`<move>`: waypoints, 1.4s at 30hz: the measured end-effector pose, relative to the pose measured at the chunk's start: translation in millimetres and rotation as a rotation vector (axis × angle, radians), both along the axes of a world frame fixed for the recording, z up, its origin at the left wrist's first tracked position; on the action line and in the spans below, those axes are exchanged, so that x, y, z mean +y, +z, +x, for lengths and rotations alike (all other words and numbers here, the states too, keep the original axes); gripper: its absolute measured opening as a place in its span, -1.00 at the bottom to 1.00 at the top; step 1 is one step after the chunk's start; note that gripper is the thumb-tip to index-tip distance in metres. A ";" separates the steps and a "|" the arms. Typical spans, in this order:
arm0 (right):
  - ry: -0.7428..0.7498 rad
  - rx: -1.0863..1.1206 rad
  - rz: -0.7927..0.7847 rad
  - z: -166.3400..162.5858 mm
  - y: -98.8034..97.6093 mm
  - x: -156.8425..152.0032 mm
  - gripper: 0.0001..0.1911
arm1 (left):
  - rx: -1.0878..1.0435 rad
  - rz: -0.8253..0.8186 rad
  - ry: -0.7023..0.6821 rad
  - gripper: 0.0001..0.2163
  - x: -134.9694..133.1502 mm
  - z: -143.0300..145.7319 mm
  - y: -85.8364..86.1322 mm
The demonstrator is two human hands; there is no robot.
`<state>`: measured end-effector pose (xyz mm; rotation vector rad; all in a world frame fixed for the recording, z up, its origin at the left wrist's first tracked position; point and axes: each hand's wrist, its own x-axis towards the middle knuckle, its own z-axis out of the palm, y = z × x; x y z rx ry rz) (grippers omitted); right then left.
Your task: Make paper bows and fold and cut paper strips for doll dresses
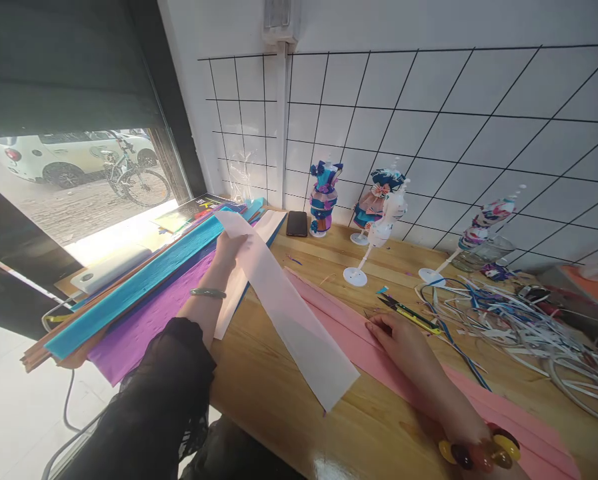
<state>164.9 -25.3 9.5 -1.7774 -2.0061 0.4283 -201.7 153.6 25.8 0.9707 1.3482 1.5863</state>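
Note:
My left hand [235, 248], with a green bangle at its wrist, grips the upper end of a long, pale pinkish-white paper strip [291, 310]. The strip slants down across the table toward me. My right hand [396, 337], wearing a beaded bracelet, rests over a folded pink paper length [329, 310], its fingertips pinched together. Whatever is between those fingertips is too small to make out. Just beyond that hand lies a yellow-and-black utility knife [411, 315].
Rolled blue paper [143, 293] and purple paper [129, 347] lie at the left. A phone [297, 224] and several small dress forms, including a white one [379, 233], line the wall. Tangled paper strips [519, 333] spread over the right side of the wooden table [259, 373].

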 end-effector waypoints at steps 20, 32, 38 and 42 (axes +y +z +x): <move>-0.154 0.038 0.299 3.0 7.1 -1.8 -0.72 | 0.782 0.395 -0.470 -0.61 -55.0 98.6 -10.4; -0.136 0.072 0.533 4.9 25.1 -8.3 -0.78 | 0.359 0.040 -0.514 -0.32 -40.1 96.3 -23.9; -0.144 0.075 0.509 0.9 31.5 -10.7 -0.78 | 0.478 0.024 -0.569 -0.38 -42.7 92.9 -22.5; -0.181 0.062 0.334 3.8 27.9 -7.9 -0.76 | 1.030 0.136 -0.474 -0.58 -45.2 91.1 -24.7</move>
